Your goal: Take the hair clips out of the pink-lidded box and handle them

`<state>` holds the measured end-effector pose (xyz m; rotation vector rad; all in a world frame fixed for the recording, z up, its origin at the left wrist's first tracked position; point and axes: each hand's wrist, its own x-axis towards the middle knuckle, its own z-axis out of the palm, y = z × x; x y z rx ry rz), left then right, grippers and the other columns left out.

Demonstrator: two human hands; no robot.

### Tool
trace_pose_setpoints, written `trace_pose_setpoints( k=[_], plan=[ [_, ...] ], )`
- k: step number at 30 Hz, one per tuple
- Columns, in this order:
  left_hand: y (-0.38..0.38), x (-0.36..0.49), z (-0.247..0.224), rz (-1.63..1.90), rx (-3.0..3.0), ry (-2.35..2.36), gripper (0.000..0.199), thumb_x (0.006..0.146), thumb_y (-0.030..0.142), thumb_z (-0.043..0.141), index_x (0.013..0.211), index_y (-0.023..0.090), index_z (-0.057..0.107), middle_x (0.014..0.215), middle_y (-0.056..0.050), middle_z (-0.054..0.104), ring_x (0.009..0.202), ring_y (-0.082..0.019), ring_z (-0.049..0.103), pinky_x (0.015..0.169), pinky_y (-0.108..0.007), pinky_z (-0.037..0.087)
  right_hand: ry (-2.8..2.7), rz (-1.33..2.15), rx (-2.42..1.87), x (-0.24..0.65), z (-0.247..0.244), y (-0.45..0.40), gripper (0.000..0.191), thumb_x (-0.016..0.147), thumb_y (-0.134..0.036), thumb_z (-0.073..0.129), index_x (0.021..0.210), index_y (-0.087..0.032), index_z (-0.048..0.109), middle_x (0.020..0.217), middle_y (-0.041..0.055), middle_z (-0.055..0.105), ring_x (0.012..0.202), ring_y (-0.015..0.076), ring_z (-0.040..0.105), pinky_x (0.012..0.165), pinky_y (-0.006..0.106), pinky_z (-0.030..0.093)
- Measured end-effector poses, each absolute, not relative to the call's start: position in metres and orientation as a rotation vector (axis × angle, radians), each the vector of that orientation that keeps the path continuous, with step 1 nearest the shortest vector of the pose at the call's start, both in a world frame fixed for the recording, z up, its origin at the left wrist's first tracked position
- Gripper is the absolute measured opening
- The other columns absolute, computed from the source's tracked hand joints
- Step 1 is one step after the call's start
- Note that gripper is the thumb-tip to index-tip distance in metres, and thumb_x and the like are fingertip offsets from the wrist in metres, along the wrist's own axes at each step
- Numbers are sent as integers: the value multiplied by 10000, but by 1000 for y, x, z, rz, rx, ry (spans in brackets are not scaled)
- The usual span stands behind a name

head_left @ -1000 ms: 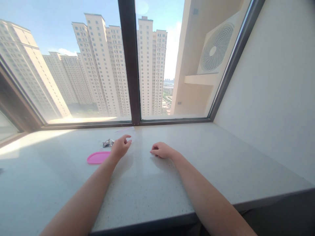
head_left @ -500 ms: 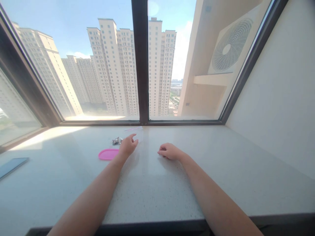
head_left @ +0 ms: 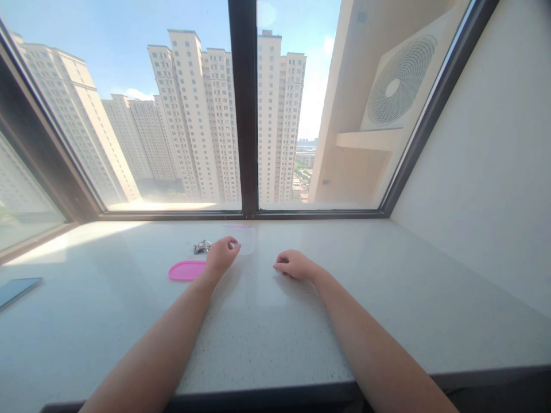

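Note:
My left hand [head_left: 221, 254] is closed, thumb and forefinger pinching the near edge of a clear plastic bag [head_left: 247, 242] with a pink strip along its far side. To the right, my right hand [head_left: 295, 264] rests low over the sill with its fingertips pressed together; whatever they hold, if anything, is too small to make out. Just left of my left hand lies a small pile of silvery metal pieces [head_left: 201, 247]. Nearer to me is a pink oval tray [head_left: 185, 271], partly covered by my left wrist.
The pale speckled sill [head_left: 267, 332] ends in a dark front edge. A flat blue-grey object [head_left: 19, 291] lies at the far left. Behind stands a window with a dark frame [head_left: 247, 115], and a white wall [head_left: 486, 189] rises at the right.
My left thumb and forefinger have come together on the clear bag, which now shows more to the right. My right hand keeps its pinch. The view has shifted slightly.

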<state>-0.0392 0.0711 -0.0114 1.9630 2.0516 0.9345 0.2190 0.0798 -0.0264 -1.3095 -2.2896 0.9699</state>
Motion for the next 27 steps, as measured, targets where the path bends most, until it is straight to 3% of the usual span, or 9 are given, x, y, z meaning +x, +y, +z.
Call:
trace_pose_setpoints(
  k=[7,14,22,27],
  plan=[
    [66,-26,-11,917,2039,1914,281,807,409,515,886,194,678,552,14,640,548,-160,611,613,-251,413,-2164,940,-1251,216,-27,80,179,820,-312,553,832,-149,627,665,6,620,449,80,517,463,198,384],
    [59,-4,-16,891,2177,1715,333,823,428,504,952,186,694,565,7,643,545,-152,588,600,-246,404,-1976,611,-1118,217,-24,82,200,781,-347,620,846,-158,601,805,30,638,681,124,577,671,249,459],
    [50,19,-25,865,2366,1462,389,822,320,523,1172,178,615,726,-14,682,636,-150,585,654,-252,419,-1914,650,-1331,224,-35,90,751,573,-472,786,1159,-147,447,1053,108,582,808,177,594,726,313,486],
    [49,22,-26,831,2353,1375,421,805,258,538,1217,182,575,769,-10,682,678,-144,590,702,-247,443,-1966,689,-1193,227,-46,98,671,619,-448,771,1168,-166,509,1084,104,624,957,227,598,837,359,469]
  ],
)
